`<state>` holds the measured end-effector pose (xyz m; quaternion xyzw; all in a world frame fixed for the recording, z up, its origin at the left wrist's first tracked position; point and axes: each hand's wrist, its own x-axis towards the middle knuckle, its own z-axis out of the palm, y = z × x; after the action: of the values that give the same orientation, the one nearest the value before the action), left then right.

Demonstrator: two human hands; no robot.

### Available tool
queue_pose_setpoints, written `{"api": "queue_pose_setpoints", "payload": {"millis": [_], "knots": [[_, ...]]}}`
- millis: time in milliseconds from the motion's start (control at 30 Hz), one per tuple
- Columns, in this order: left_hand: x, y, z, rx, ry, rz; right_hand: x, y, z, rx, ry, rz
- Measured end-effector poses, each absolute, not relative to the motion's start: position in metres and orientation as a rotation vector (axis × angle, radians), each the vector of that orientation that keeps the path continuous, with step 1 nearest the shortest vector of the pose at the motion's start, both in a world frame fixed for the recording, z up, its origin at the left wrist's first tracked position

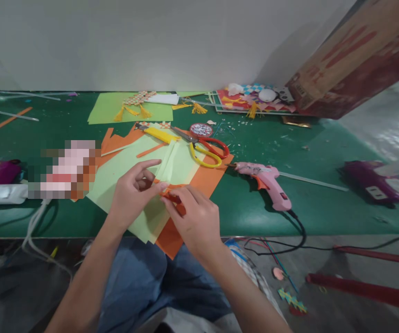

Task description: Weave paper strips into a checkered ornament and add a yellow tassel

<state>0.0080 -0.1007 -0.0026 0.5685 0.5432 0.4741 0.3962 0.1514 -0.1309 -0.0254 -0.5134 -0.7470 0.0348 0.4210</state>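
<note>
Orange paper strip point(172, 193): clamped at both ends by the fingertips of the left hand point(133, 194) and the right hand point(194, 217), held between them. Scissors point(206, 145) are laid just beyond the hands, and a glue gun point(268, 180) is laid to the right of the right hand.

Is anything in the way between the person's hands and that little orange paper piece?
Nothing visible. The left hand and right hand both pinch the orange paper piece over the light green sheets. The scissors and pink glue gun lie apart, off to the right.

Green table point(254, 203) holds paper sheets point(123, 171), scissors point(206, 148), 1 glue gun point(267, 180), perhaps a purple gun point(379, 181).
</note>
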Motion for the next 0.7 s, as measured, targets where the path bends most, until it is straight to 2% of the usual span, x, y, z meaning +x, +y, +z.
{"api": "queue_pose_setpoints", "payload": {"millis": [300, 700], "knots": [[0.0098, -0.1034, 0.0014, 1.535, 1.293, 1.118, 0.1529, -0.1309, -0.0181, -1.395, -1.779, 0.562], [0.0104, -0.1033, 0.001, 1.531, 1.37, 1.109, 0.1605, -0.1331, -0.0205, -1.313, -1.754, 0.62]]}}
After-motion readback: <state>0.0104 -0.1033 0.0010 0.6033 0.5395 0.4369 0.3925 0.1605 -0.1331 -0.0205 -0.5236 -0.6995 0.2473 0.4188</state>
